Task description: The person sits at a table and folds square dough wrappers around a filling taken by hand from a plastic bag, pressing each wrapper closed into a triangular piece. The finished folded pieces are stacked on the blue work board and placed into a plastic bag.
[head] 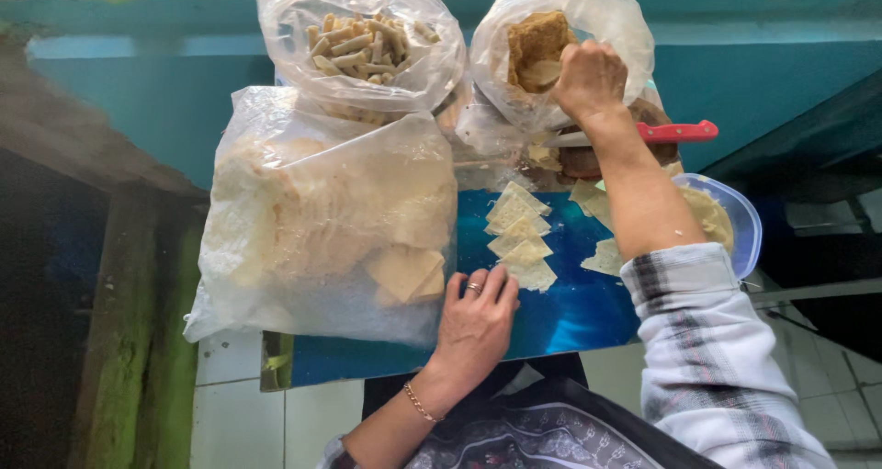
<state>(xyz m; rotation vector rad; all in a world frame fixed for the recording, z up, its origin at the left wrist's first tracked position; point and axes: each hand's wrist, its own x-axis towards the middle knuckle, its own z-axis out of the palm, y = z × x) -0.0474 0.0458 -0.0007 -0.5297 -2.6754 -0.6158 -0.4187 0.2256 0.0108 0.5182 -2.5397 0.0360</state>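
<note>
Right hand [588,79], fingers clamped on the bag [560,51] behind the knife [643,134], could topple it; left hand [475,317] rests flat, fingers together.

Teal wall [138,92], white floor tiles [239,414]

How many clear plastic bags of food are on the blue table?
3. A large clear plastic bag of flat crackers at left, a bag of stick-shaped snacks behind it, and a bag of brown blocks under the right hand. Others may be hidden.
</note>
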